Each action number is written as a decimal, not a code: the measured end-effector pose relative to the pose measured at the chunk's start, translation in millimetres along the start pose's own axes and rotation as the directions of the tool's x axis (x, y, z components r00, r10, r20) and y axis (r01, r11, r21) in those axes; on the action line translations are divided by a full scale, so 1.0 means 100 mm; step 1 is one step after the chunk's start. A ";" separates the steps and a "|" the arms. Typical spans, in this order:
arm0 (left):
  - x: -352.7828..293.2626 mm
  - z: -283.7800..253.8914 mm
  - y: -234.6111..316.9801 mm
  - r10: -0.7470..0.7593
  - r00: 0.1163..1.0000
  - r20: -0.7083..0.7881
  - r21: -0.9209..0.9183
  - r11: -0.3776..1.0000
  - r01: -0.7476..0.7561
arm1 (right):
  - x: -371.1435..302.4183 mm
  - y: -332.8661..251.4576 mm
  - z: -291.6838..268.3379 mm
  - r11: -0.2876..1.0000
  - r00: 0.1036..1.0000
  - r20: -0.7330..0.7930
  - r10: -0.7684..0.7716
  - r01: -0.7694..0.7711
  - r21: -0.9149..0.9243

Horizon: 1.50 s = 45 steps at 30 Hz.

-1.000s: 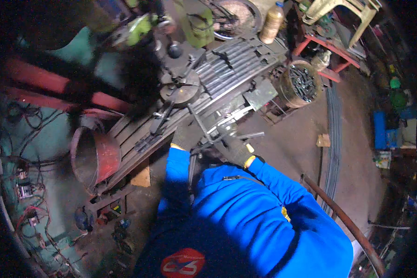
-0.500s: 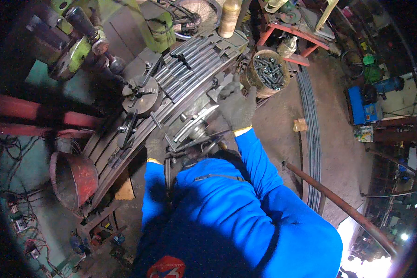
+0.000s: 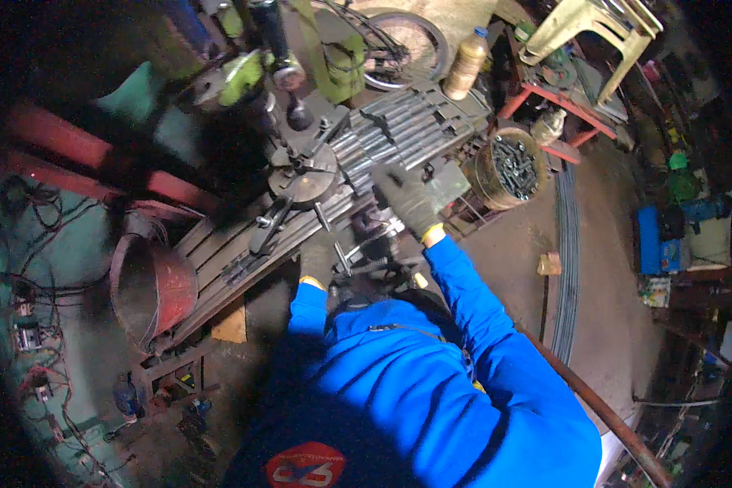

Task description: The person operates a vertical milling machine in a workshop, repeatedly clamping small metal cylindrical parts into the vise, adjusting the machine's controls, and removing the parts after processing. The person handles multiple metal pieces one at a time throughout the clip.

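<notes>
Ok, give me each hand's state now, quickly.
Left hand: beside a metal rod; grip cannot be told.
Right hand: near the metal bars; open or closed cannot be told.

Light is dim and uneven. The blue jacket (image 3: 496, 423) is bright on its right side; its lower-left front lies in deep shadow. Metal rods (image 3: 411, 128) glint. Upper left is near-black. Fisheye bends straight edges; rim darkens to black.

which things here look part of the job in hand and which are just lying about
Likely in use:
- metal bar beside the left hand
- metal rods near the right hand

Apparently lying about:
- red bucket
- bottle
- cream stool
</notes>
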<state>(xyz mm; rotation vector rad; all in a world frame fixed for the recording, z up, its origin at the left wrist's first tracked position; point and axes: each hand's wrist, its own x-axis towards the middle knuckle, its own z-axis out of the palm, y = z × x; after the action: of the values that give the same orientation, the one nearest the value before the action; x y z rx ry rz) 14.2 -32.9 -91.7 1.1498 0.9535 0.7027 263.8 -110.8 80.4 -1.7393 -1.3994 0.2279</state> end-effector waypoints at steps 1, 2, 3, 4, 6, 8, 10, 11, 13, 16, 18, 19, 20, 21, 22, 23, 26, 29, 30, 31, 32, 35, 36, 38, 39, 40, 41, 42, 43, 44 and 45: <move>-0.06 0.11 0.20 -0.160 0.987 0.004 -0.108 0.981 0.159 | 0.06 -0.21 0.09 0.967 0.973 0.125 0.196 -0.213 0.141; -0.13 0.13 0.29 -0.317 0.948 0.016 -0.218 0.924 0.313 | 0.20 -0.50 0.11 0.933 0.941 0.211 0.266 -0.307 0.190; -0.13 0.09 0.32 -0.049 0.998 0.038 0.338 0.941 0.034 | 0.26 -0.55 0.28 0.966 0.968 0.190 0.163 -0.196 0.169; -0.12 0.05 0.35 0.163 0.967 0.194 0.766 0.591 -0.253 | 0.34 -0.58 0.41 0.981 0.968 0.226 0.110 -0.143 0.135; -0.14 -0.02 0.31 0.249 0.909 0.334 0.903 0.194 -0.384 | 0.48 -0.74 0.65 0.993 0.970 0.241 -0.004 -0.024 0.115; -0.17 0.00 0.27 0.260 0.951 0.169 0.788 0.543 -0.289 | 0.60 -0.75 0.80 0.998 0.962 0.269 -0.057 0.058 0.007; -0.24 0.04 0.20 0.290 0.957 0.031 0.597 0.763 -0.250 | 0.65 -0.67 0.94 0.988 0.949 0.303 -0.083 0.119 -0.102; -0.30 0.13 0.25 0.159 0.985 -0.072 0.387 0.914 -0.120 | 0.64 -0.64 0.94 0.988 0.943 0.329 -0.057 0.101 -0.120; -0.34 0.25 0.45 -0.018 0.989 -0.145 0.123 0.992 0.036 | 0.63 -0.64 0.89 0.985 0.925 0.381 -0.020 0.083 -0.149; -0.41 0.22 0.45 0.252 0.953 -0.171 0.540 0.833 -0.124 | 0.67 -0.72 0.88 0.993 0.972 0.234 -0.030 0.055 -0.100; -0.64 0.43 0.94 0.330 0.944 -0.017 0.947 0.309 -0.091 | 0.69 -0.63 0.96 0.985 0.965 0.255 -0.063 0.100 -0.137; -0.64 0.57 1.11 0.303 0.947 0.106 0.994 -0.024 -0.103 | 0.71 -0.49 0.95 0.977 0.956 0.289 -0.048 0.105 -0.187; -0.62 0.54 1.09 0.164 0.985 0.057 0.997 -0.054 -0.048 | 0.71 -0.66 0.91 0.982 0.943 0.329 -0.047 0.104 -0.157; -0.58 0.56 1.12 0.147 0.987 0.066 0.996 -0.073 -0.055 | 0.72 -0.63 0.93 0.973 0.940 0.336 -0.064 0.133 -0.187; -0.56 0.57 1.15 0.130 0.989 0.076 0.994 -0.092 -0.064 | 0.74 -0.58 0.96 0.963 0.936 0.343 -0.079 0.161 -0.218; -0.58 0.55 1.15 0.110 0.991 0.076 0.992 -0.111 -0.064 | 0.75 -0.59 0.99 0.951 0.930 0.355 -0.099 0.193 -0.240; -0.58 0.51 1.07 0.160 0.980 0.120 0.986 -0.131 -0.099 | 0.72 -0.58 1.02 0.969 0.954 0.292 -0.065 0.130 -0.211; -0.53 0.53 1.11 0.104 0.992 0.067 0.993 -0.105 -0.057 | 0.75 -0.45 1.15 0.965 0.964 0.261 -0.058 0.120 -0.231; -0.54 0.53 1.14 0.084 0.994 0.066 0.994 -0.089 -0.058 | 0.77 -0.44 1.16 0.956 0.953 0.293 -0.080 0.157 -0.247; -0.54 0.53 1.17 0.065 0.996 0.065 0.995 -0.073 -0.060 | 0.79 -0.44 1.17 0.946 0.940 0.325 -0.102 0.192 -0.261; -0.54 0.52 1.14 0.096 0.991 0.098 0.992 -0.087 -0.090 | 0.82 -0.42 1.24 0.935 0.948 0.304 -0.097 0.192 -0.300; -0.53 0.48 1.02 0.144 0.979 0.148 0.985 -0.116 -0.131 | 0.86 -0.31 1.26 0.940 0.951 0.273 -0.147 0.220 -0.261; -0.51 0.47 1.00 0.133 0.983 0.130 0.987 -0.114 -0.115 | 0.87 -0.30 1.25 0.942 0.951 0.256 -0.172 0.235 -0.240; -0.54 0.52 1.08 0.121 0.992 0.036 0.999 -0.016 -0.034 | 0.81 -0.35 1.16 0.959 0.957 0.224 -0.183 0.224 -0.175; -0.52 0.51 1.01 0.128 0.992 0.012 1.000 -0.014 -0.010 | 0.76 -0.48 1.09 0.964 0.958 0.213 -0.194 0.226 -0.138; -0.48 0.48 0.92 0.136 0.991 -0.012 1.000 -0.012 0.014 | 0.76 -0.59 1.04 0.974 0.957 0.251 -0.147 0.184 -0.129; -0.47 0.50 0.96 0.139 0.990 -0.027 1.000 -0.010 0.028 | 0.72 -0.63 1.00 0.989 0.970 0.200 -0.138 0.145 -0.020; -0.48 0.53 0.99 0.124 0.992 -0.020 0.999 -0.044 0.026 | 0.68 -0.66 0.97 0.990 0.981 0.150 -0.123 0.110 0.092; -0.51 0.55 1.02 0.109 0.994 -0.016 0.997 -0.077 0.024 | 0.63 -0.67 0.95 0.976 0.990 0.103 -0.101 0.078 0.205; -0.53 0.59 1.09 0.095 0.995 -0.009 0.993 -0.113 0.019 | 0.62 -0.67 0.93 0.956 0.991 0.131 0.008 -0.045 0.288; -0.52 0.61 1.10 0.114 0.991 -0.063 0.997 -0.031 0.067 | 0.59 -0.54 1.02 0.946 0.989 0.147 -0.005 -0.044 0.322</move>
<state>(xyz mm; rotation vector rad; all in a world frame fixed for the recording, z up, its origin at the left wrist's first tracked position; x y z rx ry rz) 46.8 -72.5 33.8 2.4939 1.6625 -0.1327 183.6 -8.6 77.9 -1.4862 -1.3604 0.5751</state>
